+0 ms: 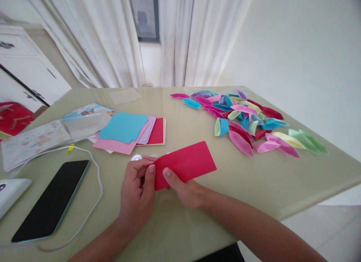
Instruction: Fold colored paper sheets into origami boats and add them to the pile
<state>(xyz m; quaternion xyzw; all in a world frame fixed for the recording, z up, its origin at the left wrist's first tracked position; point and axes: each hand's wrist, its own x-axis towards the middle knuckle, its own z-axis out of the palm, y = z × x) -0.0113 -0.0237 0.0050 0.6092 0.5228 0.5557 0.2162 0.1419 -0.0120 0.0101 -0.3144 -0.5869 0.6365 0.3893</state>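
Observation:
A red paper, folded into a rectangle, is held between both hands above the table's near middle. My left hand pinches its left end, with the thumb and curled fingers at the corner. The thumb of my right hand lies on the paper's lower edge, and the fingers behind it are mostly hidden. Beyond the hands is a stack of square sheets, with blue paper on top and pink, purple and red ones under it. Many folded paper pieces in several colours lie in a pile to the right.
A black phone lies at the left, with a white cable curving around it. Printed sheets and a clear plastic sleeve lie at the far left. A white device is at the left edge.

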